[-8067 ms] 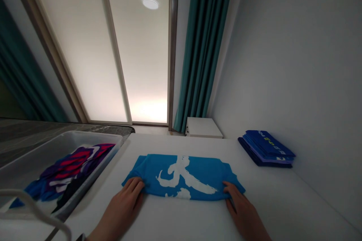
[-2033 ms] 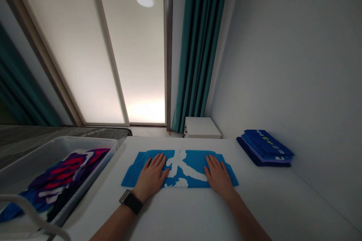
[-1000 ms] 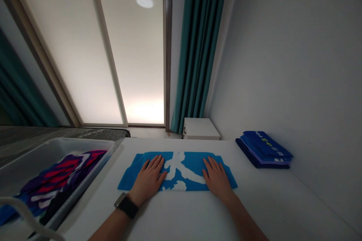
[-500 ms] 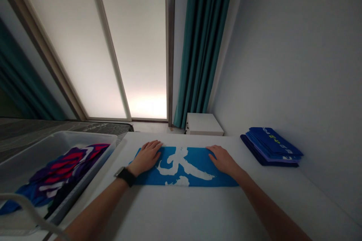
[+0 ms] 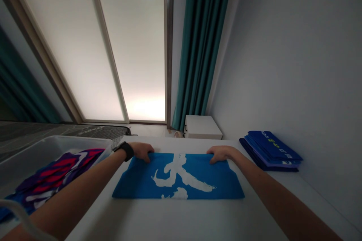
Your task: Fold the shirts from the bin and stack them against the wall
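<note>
On the white table (image 5: 181, 220) lies a folded blue cloth (image 5: 135, 184) with large white brush-like lettering. Its long sides run left to right. My left hand (image 5: 143, 151), with a dark watch on the wrist, pinches the far left corner, thumb on top and the other fingers behind the edge. At the far right part of the same edge, my right hand (image 5: 219, 154) grips in a like way. What the fingers do under the cloth is hidden.
A stack of folded dark blue cloths (image 5: 271, 150) sits on the right by the wall. To the left stands a translucent plastic bin (image 5: 82, 140) with crumpled purple, red and blue fabric. A pale curved bar (image 5: 19, 212) crosses the lower left corner. Beyond the table is a white cabinet (image 5: 202, 126).
My hands have gone from lying flat on the cloth to gripping its far edge. The cloth now appears wider and nearer to me, its left end more spread out.
</note>
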Demonstrator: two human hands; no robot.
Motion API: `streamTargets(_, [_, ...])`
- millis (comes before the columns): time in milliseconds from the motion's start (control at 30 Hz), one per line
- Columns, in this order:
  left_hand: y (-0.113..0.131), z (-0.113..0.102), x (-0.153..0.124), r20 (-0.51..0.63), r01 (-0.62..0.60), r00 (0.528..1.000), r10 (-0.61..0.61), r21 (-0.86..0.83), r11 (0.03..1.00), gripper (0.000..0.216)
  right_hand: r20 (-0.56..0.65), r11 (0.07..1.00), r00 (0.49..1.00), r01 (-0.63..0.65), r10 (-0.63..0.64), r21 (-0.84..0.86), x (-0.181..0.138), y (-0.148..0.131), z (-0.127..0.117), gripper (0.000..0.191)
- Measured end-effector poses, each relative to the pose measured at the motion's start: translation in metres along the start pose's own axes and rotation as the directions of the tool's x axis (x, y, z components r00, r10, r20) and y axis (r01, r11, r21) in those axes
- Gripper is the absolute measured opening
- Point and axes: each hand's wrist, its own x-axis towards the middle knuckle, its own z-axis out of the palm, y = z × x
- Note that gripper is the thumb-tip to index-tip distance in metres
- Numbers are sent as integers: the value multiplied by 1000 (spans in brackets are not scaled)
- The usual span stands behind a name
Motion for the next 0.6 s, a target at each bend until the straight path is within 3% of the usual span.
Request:
streamTargets(133, [1,-8,-7,-36,-15,999,16,32,999,23,-16,1000,1000,13,-13,-25,-5,-3,-13,28])
streamTargets(267, [3,-26,-18,-273,23,962,9,114,993,25,-216,998,975,32,-45,-62,-24,-10,-40,26])
streamTargets(333, [5,-30,-27,-488,63,872,44,200,978,22,-359,996,932,27,-56,-85,-37,-14,-51,26])
streamTargets(400, [8,-25,-37,-666,104,737,119,286,953,20,-504,992,861,5,-69,-126,-49,-18,-52,26])
streamTargets(433, [10,-18,-41,-714,117,682,156,317,941,21,-569,986,817,-7,-90,-165,-53,-20,-47,26])
streamTargets(467, [11,-9,-44,-729,117,660,184,341,933,22,-625,976,771,-21,-121,-215,-56,-22,-38,25])
streamTargets(533, [12,16,-48,-718,116,664,207,373,921,24,-687,940,694,-44,-215,-338,-58,-23,-9,26])
streamTargets(600, [11,45,-49,-666,103,720,196,381,919,27,-686,912,678,-59,-263,-407,-54,-22,30,32])
